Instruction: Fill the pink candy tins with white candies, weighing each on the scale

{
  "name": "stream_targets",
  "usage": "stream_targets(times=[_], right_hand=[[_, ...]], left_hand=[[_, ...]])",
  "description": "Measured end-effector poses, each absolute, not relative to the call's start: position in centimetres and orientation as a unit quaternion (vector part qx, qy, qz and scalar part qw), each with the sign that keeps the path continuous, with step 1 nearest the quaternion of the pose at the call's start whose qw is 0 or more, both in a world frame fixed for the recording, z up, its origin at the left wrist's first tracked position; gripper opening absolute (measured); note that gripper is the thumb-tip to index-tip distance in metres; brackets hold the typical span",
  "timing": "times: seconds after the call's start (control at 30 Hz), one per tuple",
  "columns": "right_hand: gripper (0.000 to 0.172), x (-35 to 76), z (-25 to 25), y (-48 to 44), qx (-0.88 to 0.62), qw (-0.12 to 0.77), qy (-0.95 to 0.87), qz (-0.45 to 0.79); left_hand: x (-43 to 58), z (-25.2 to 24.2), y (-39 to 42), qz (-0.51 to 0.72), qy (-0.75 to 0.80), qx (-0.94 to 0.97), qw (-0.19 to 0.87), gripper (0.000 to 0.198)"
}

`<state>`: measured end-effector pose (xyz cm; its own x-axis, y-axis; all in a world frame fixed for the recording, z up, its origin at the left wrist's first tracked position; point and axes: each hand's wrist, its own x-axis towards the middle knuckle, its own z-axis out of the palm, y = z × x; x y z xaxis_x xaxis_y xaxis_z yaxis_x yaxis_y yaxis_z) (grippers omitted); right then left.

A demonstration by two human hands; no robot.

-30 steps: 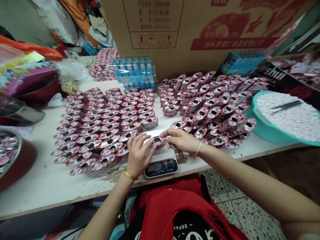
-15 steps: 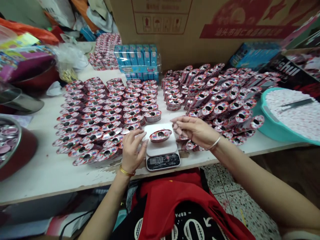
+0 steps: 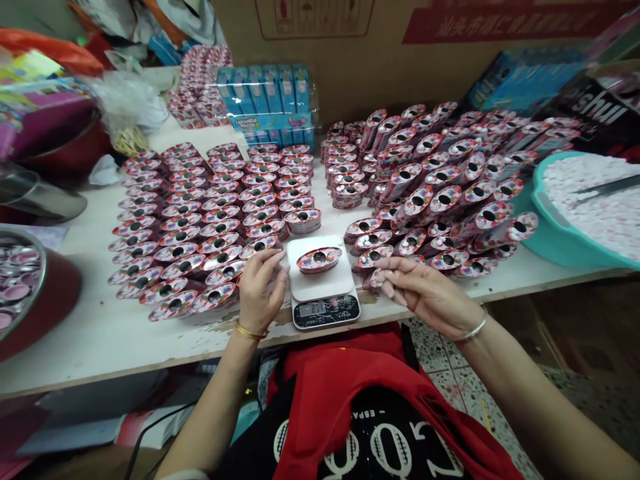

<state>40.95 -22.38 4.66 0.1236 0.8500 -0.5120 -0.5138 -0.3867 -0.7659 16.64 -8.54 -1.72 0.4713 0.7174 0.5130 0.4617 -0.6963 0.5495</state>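
Neither hand grips anything: left hand lies loosely open beside the scale; right hand, fingers spread and seemingly empty, has drawn back toward the table edge. Oval tin stays on the scale.

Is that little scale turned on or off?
On. The scale shows digits on its small screen, too blurry to read, with one tin lying on its white plate.

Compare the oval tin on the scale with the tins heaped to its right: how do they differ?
The tin on the scale lies alone and flat; the heaped tins lean in long nested stacks. The tin on the scale touches no other tin; the heaped tins crowd together. Both are oval, red-patterned, with a dark centre hole.
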Motion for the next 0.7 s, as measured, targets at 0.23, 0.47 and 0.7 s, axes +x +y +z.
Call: stream_targets(times=[0.23, 0.47, 0.7], right_hand=[[0.03, 38.7, 2.3, -24.2, -0.491, 0.447, -0.21, 0.718], [0.035, 37.8, -0.4, -25.8, -0.521, 0.397, -0.188, 0.732], [0.042, 37.6, -1.8, -26.4, -0.535, 0.392, -0.159, 0.732]], left_hand=[[17.9, -1.0, -8.5, 0.32, 0.304, 0.875, 0.2, 0.039], [19.4, 0.9, -7.5, 0.328, 0.324, 0.861, 0.214, 0.029], [23.4, 3.2, -3.5, 0.15, 0.288, 0.92, 0.218, 0.023]])
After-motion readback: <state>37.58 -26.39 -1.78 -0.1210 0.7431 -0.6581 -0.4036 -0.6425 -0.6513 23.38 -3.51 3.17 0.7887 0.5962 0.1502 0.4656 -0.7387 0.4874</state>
